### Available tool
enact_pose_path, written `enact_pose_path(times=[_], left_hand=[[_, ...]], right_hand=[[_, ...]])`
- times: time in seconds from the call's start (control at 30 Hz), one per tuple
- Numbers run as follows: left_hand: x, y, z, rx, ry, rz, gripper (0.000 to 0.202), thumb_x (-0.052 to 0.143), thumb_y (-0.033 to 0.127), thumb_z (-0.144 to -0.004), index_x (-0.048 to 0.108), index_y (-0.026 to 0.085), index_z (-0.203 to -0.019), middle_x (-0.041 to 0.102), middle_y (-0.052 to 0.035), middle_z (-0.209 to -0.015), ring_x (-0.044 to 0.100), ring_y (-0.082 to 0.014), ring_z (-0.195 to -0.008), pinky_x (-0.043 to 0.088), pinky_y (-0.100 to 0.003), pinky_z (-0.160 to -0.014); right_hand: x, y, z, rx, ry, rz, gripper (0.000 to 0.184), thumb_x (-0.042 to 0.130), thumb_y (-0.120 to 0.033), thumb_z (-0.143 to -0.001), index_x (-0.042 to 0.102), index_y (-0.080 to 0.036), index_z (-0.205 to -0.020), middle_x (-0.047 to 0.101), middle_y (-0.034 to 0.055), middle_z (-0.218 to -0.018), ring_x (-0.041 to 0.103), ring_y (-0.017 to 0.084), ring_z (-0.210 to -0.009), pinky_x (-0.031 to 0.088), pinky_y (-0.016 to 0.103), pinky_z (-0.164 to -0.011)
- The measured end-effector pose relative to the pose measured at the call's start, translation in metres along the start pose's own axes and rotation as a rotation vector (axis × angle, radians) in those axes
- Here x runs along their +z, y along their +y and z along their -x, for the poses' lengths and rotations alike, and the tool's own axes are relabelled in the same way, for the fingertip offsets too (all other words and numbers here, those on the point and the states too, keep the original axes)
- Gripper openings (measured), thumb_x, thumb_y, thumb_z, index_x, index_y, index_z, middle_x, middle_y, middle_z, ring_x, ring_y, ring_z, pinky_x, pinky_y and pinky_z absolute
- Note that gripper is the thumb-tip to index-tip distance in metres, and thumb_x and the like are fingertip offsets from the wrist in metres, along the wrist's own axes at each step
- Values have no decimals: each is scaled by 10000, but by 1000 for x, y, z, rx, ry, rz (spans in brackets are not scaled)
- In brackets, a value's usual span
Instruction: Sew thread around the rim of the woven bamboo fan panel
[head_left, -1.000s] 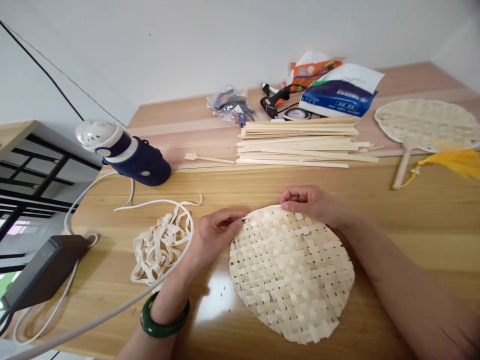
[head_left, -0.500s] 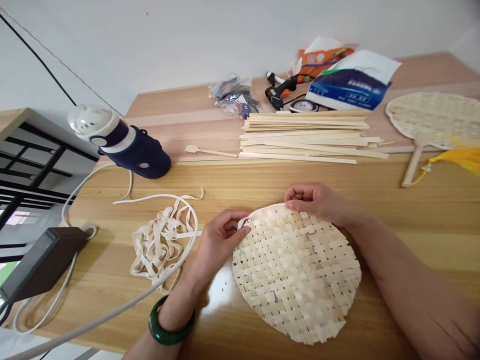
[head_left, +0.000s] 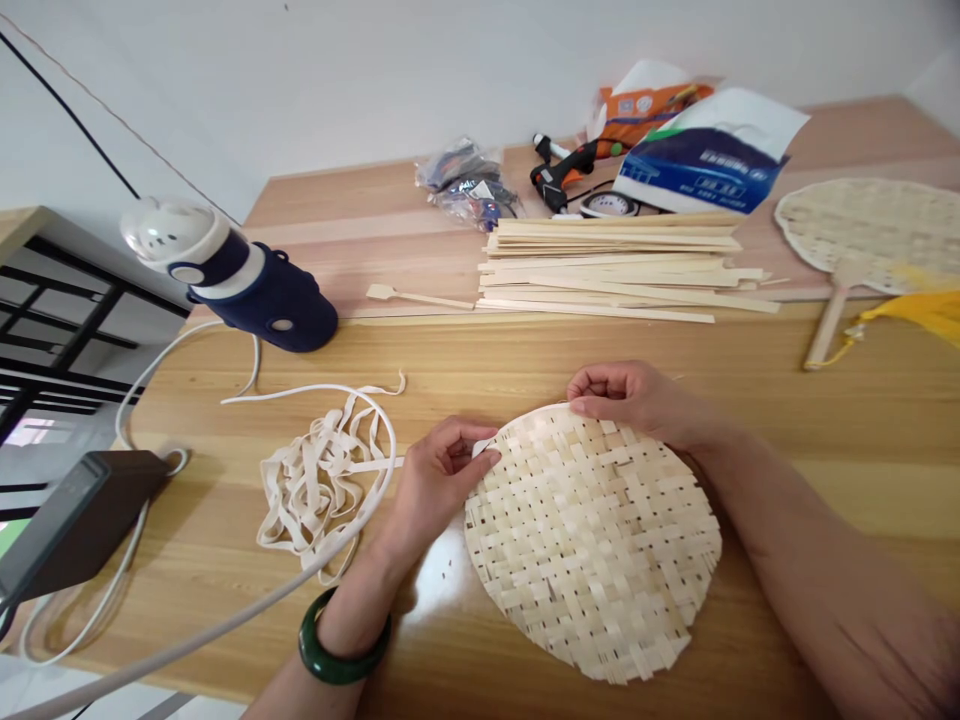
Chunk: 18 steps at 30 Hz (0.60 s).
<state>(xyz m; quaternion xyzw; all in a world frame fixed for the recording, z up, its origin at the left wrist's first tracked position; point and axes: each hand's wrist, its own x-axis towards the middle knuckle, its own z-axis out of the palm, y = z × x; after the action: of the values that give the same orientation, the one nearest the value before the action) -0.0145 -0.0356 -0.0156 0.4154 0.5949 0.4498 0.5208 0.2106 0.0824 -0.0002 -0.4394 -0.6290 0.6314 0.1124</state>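
A round woven bamboo fan panel (head_left: 592, 550) lies on the table before me, with ragged strip ends along its lower edge. White fabric tape runs along part of its upper rim. My left hand (head_left: 442, 475) pinches the tape at the panel's upper left edge, thumb and forefinger closed. My right hand (head_left: 630, 400) grips the top rim, thumb on the near face and fingers curled behind. To the left, the rest of the tape (head_left: 311, 490) lies in a loose tangle, and a length of it leads toward my left hand.
Bamboo strips (head_left: 607, 270) lie stacked at the back, near a glue gun (head_left: 559, 180) and a blue tissue pack (head_left: 705, 170). A finished woven fan (head_left: 870, 230) rests at right. A blue bottle (head_left: 277, 300) stands at left; a white cable (head_left: 262, 590) arcs across the table's left side.
The view has shifted very slightly. Both hands keep their hold on the panel's rim, and less of the tape loop shows by my left fingers.
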Motion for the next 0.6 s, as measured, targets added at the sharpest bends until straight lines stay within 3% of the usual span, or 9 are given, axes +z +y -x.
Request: enact_pose_path(times=[0.23,0.43,0.6], left_hand=[[-1,-6,-1,108,-24,5,123,733,170,-747,692,159,-863,640,-70,-1026,631,-166,-964,544,-254,-785],[1,3,3,179,-7,-34,101,691,194,-794,701,157,-887,630,-90,-1069,617,-185,-1022,542,-272,-824],[1,16,3,55,57,-154,186,601,290,-877,724,173,-953,716,-65,-1001,651,-162,-938,534,-258,-816]], right_hand=[[0,1,0,-2,-11,-4,262,663,-439,-769,598,-186,-775,497,-37,-657,409,73,-571,313,219,-512],[-1,2,-1,-20,-18,-25,271,671,-446,-766,604,-184,-776,489,-43,-642,402,67,-560,299,214,-500],[-1,2,-2,-21,-7,-33,264,674,-432,-761,611,-177,-785,502,-35,-660,408,66,-568,300,214,-503]])
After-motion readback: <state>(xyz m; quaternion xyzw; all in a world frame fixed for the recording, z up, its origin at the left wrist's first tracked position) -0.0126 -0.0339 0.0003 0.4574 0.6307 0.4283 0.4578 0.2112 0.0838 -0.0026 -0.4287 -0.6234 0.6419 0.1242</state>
